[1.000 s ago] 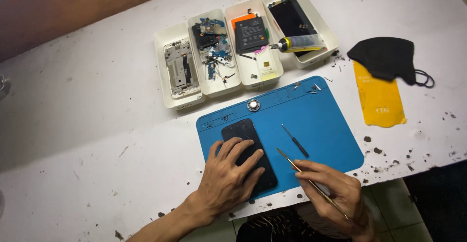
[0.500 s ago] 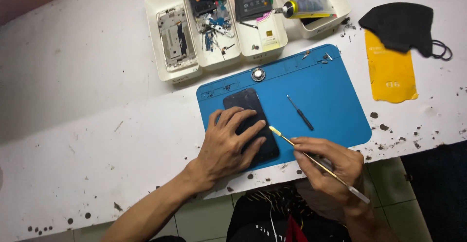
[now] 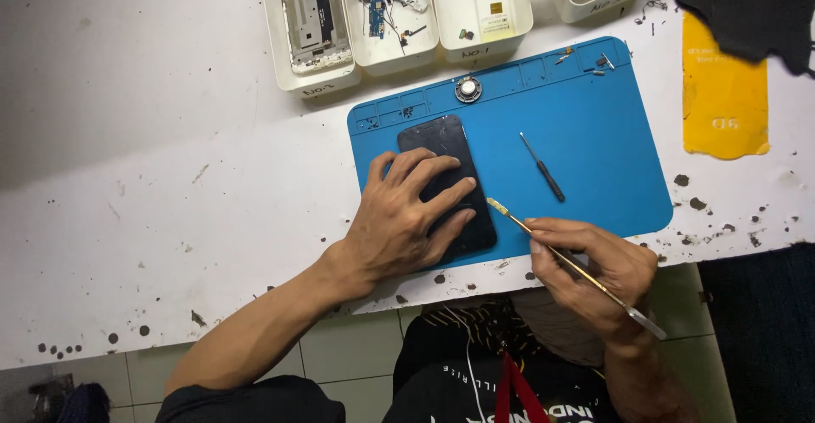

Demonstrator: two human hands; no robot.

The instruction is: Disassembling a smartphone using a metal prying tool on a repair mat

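A black smartphone (image 3: 436, 147) lies face down on a blue work mat (image 3: 586, 126). My left hand (image 3: 406, 215) rests flat on the phone's lower half, fingers spread, pressing it down. My right hand (image 3: 594, 266) grips a thin metal pry tool (image 3: 560, 253); its flat tip points at the phone's right edge, just short of touching. A small black screwdriver (image 3: 543, 166) lies loose on the mat to the right of the phone.
White plastic trays (image 3: 318, 79) with phone parts line the back of the white table (image 3: 170, 202). A round metal part (image 3: 468, 89) sits at the mat's top edge. A yellow sheet (image 3: 722, 100) and a black face mask (image 3: 755, 7) lie at the right.
The view has shifted down and closer. My right hand has brought the pry tool's tip nearer to the phone's right edge. My left hand stays on the phone.
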